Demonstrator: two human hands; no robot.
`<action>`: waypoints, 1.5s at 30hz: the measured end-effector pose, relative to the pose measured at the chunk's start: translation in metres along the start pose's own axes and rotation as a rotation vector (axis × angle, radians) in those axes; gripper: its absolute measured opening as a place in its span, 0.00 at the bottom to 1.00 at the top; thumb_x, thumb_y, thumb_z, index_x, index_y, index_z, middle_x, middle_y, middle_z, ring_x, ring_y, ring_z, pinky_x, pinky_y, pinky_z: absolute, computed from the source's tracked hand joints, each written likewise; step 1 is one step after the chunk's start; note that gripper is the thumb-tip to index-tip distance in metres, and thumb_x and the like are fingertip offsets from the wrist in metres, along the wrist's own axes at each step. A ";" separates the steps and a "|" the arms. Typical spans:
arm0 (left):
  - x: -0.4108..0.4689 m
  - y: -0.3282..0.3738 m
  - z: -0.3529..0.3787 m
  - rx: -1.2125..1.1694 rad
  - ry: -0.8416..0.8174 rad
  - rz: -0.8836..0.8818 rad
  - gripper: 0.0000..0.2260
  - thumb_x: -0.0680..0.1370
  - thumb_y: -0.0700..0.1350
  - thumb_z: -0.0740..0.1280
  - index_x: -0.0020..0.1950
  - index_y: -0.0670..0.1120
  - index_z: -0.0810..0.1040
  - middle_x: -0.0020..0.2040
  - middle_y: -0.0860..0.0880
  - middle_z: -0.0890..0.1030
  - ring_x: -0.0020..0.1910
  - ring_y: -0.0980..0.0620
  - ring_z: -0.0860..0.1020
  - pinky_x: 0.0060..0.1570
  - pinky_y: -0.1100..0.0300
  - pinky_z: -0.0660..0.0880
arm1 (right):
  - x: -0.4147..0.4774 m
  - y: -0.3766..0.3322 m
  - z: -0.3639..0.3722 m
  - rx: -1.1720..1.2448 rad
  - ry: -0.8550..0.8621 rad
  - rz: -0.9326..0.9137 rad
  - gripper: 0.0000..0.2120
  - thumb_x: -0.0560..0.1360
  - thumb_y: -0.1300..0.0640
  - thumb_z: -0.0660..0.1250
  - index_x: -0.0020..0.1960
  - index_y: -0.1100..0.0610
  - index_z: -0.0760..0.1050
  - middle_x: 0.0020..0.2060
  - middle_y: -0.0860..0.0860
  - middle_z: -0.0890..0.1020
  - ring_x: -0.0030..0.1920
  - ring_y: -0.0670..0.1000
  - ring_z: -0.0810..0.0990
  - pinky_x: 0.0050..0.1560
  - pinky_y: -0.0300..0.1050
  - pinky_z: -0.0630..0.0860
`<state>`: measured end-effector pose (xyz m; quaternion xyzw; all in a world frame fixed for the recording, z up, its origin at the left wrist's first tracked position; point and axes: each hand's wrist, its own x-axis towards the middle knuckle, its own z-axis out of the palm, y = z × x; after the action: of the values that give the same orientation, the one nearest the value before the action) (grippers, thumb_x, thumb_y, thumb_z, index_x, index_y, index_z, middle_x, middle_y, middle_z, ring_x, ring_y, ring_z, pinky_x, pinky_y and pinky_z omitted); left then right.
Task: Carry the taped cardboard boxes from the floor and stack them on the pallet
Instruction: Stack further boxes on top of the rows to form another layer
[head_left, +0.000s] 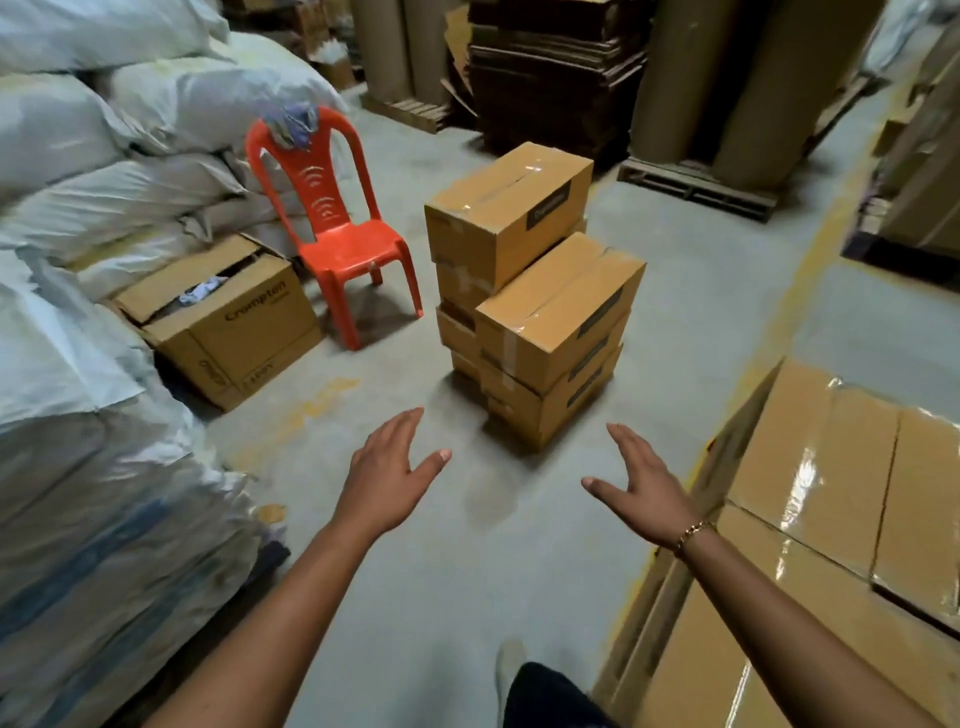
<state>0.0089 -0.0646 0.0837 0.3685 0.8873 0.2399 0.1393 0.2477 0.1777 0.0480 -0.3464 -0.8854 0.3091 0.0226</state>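
- The heap of white woven sacks (78, 208) fills the left side and bulges over the concrete floor (457, 571). Anyone walking loaded along that side could brush it.
- At the right edge of the floor, past the yellow line, sit glossy taped boxes (831, 493), packed side by side. I take this for the pallet load, but no pallet wood shows beneath them and the frame cuts them off.
- The stack of taped cardboard boxes (535, 322) stands mid-floor, between the red plastic chair (337, 228) and the yellow line.
- Its top box (509, 208) sits crooked on the rear column and overhangs the layer below. The near column looks loosely squared too.
- My worry is that a one-sided or hurried lift drags a neighbour, so a box slides off or the column leans.
- How many boxes stand behind the near ones I cannot tell, and their dark labels are too blurred to read.
- An open Crompton carton (223, 322) lies against the sacks, near the chair and well apart from the stack.
- The left hand (387, 478) and right hand (644, 493) are held out short of the stack. Their fingers are straight, the palms face each other, and they hold nothing.
- A gold bracelet (693, 532) on the right wrist might catch on tape.
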 end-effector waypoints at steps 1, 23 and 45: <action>0.018 -0.004 0.000 -0.002 -0.018 0.007 0.32 0.81 0.65 0.60 0.82 0.54 0.59 0.81 0.52 0.62 0.79 0.49 0.60 0.75 0.48 0.60 | 0.017 -0.001 0.001 0.020 0.007 0.014 0.40 0.77 0.38 0.66 0.82 0.48 0.51 0.81 0.47 0.56 0.80 0.50 0.55 0.77 0.57 0.61; 0.536 -0.008 -0.034 -0.280 -0.095 -0.102 0.29 0.80 0.67 0.60 0.79 0.57 0.65 0.80 0.50 0.64 0.78 0.47 0.64 0.74 0.43 0.64 | 0.468 -0.042 -0.061 0.556 -0.033 0.264 0.39 0.77 0.44 0.70 0.81 0.48 0.54 0.77 0.50 0.65 0.73 0.54 0.70 0.66 0.48 0.70; 0.991 -0.118 0.013 -0.159 -0.431 -0.158 0.39 0.76 0.67 0.66 0.81 0.50 0.60 0.79 0.44 0.64 0.74 0.40 0.68 0.72 0.38 0.67 | 0.823 -0.090 0.013 0.871 0.185 0.900 0.39 0.78 0.38 0.66 0.82 0.50 0.53 0.79 0.50 0.62 0.76 0.55 0.65 0.75 0.54 0.65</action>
<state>-0.7387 0.5813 -0.0596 0.3286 0.8415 0.2130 0.3722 -0.4337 0.6357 -0.0555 -0.6692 -0.4404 0.5892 0.1059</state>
